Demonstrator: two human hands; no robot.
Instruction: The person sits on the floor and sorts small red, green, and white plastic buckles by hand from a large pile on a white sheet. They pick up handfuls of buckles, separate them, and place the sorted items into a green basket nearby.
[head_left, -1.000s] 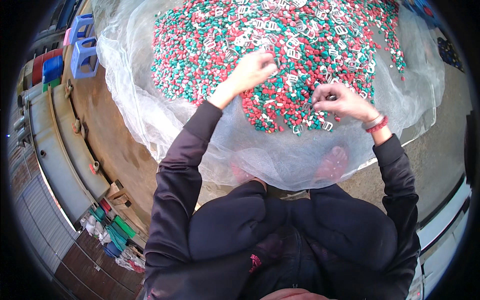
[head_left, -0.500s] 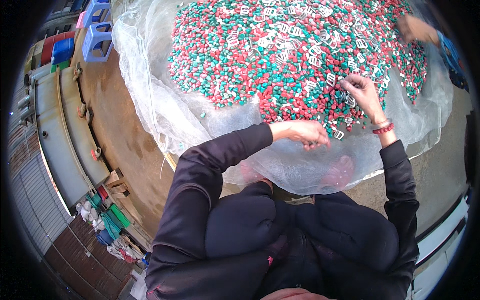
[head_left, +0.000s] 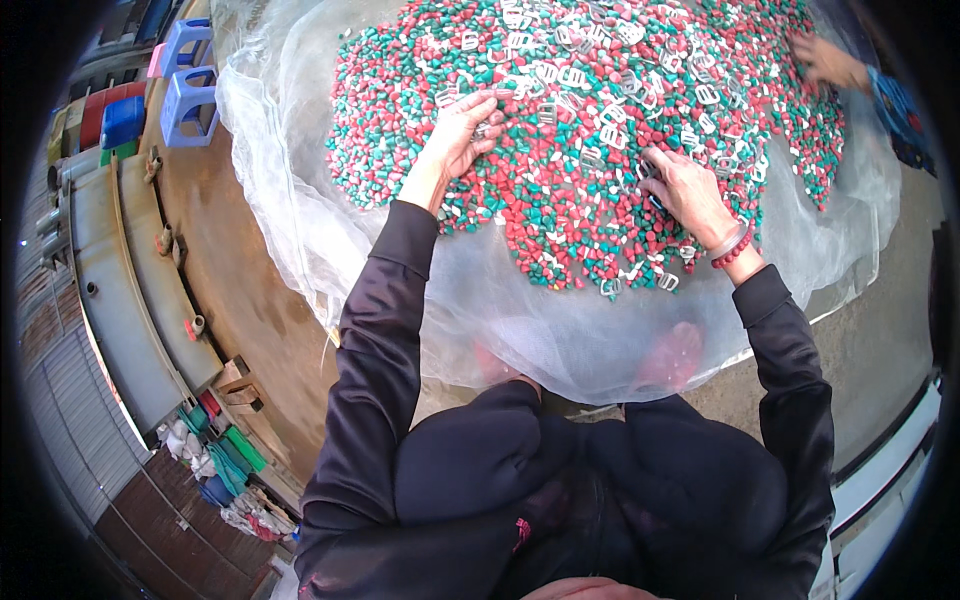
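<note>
Left hand fingers curl loosely onto red, green and white plastic pieces; right hand fingers lie spread flat on them.

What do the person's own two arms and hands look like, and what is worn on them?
Both arms wear long, glossy black sleeves ending at the wrists. The left hand is bare, without rings or glove. The right hand is bare too; its wrist carries a red beaded bracelet beside a pale bangle.

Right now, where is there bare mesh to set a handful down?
Bare white mesh sheet lies between the pile of red, green and white pieces and the knees. Crowded: around the left hand, right hand and another person's hand.
</note>
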